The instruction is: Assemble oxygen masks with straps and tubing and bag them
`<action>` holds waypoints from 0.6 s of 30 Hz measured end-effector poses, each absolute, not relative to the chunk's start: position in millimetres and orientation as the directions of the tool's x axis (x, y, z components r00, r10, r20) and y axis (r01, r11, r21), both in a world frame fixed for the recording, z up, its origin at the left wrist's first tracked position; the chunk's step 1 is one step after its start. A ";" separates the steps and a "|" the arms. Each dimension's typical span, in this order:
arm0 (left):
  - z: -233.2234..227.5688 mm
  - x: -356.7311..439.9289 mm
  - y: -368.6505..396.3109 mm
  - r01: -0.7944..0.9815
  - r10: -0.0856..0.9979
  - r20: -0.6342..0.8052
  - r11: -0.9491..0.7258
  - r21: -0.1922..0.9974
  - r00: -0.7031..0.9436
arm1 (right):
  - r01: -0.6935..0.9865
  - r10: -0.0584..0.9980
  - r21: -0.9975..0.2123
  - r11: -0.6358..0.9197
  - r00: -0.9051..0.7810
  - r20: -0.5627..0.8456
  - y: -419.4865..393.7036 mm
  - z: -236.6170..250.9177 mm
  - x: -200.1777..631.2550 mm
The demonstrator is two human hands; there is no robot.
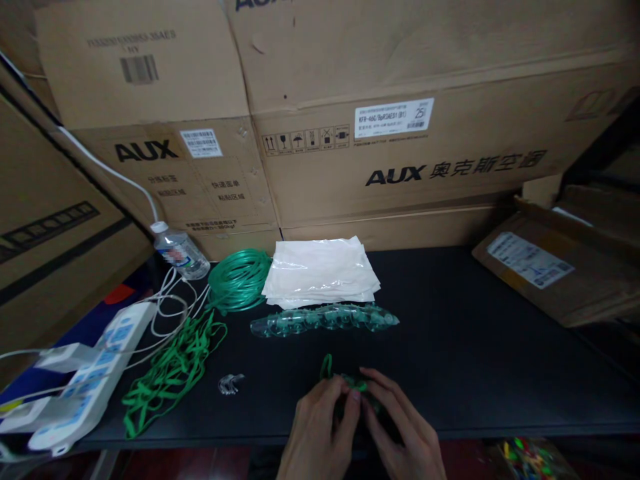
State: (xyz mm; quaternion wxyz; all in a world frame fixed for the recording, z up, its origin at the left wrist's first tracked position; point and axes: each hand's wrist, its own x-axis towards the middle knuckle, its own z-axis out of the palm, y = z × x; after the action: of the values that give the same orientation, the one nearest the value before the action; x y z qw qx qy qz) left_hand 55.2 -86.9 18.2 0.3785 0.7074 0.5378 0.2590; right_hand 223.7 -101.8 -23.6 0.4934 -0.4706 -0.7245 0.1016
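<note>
1. The left hand [320, 430] and the right hand [400, 433] met at the near edge of the black table [475, 347], fingertips pinched together on a small green-strapped piece [353, 382]. Both hands were closed narrowly on it, apparently so that each could steady one side.
2. A loop of green strap [326, 367] rose from the piece just beyond the left fingertips. Whether the piece itself was clear plastic could not be told, because the fingers covered most of it.
3. A row of clear plastic masks [325, 319] lay nested end to end just beyond the hands, probably kept within easy reach as stock.
4. A stack of flat plastic bags [320, 270] lay behind the row, touching or nearly touching it.
5. A coil of green tubing [239, 279] sat just left of the bags; a loose pile of green elastic straps [170, 373] trailed from it toward the near edge.
6. A small clear clip [230, 384] lay alone between the straps and the left hand.
7. A water bottle [180, 253] lay tilted at the far left corner. A white power strip [90, 373] with white cables overhung the left edge.
8. The surface was dark and matte. Large brown cartons [400, 153] printed AUX formed the wall behind it, and a flatter labelled carton [545, 273] rested at the right.
</note>
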 end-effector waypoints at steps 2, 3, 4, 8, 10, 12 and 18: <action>16.5 55.6 -88.9 0.585 0.960 -0.039 -0.136 0.799 0.277 | 0.612 0.728 -0.514 0.601 -0.153 0.669 -102.1 -22.5 225.1; 16.5 55.7 -89.5 0.593 0.961 -0.038 -0.137 0.793 0.273 | 0.625 0.698 -0.461 0.629 -0.195 0.689 -102.4 -22.3 226.1; 17.1 56.0 -90.0 0.596 0.962 -0.033 -0.142 0.790 0.272 | 0.640 0.679 -0.420 0.643 -0.223 0.700 -102.6 -22.1 227.1; 19.4 57.4 -91.1 0.595 0.947 0.008 -0.208 0.777 0.320 | 0.695 0.696 -0.399 0.598 -0.204 0.688 -100.6 -18.0 227.6; 17.6 58.1 -93.0 0.597 0.937 0.031 -0.246 0.764 0.348 | 0.708 0.725 -0.443 0.550 -0.140 0.675 -97.9 -14.3 225.8; 13.5 58.1 -96.7 0.596 0.935 0.052 -0.266 0.758 0.350 | 0.703 0.759 -0.522 0.484 -0.040 0.649 -95.5 -11.6 224.3; 5.7 48.2 -110.7 0.570 0.939 0.046 -0.246 0.784 0.341 | 0.698 0.820 -0.660 0.277 0.186 0.541 -91.6 -13.3 233.6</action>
State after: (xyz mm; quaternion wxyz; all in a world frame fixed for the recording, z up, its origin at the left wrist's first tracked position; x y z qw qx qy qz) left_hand 48.2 -110.7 5.7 0.3450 0.7426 0.5081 0.2671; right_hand 233.6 -91.6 -13.3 0.4852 -0.5979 -0.6350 0.0627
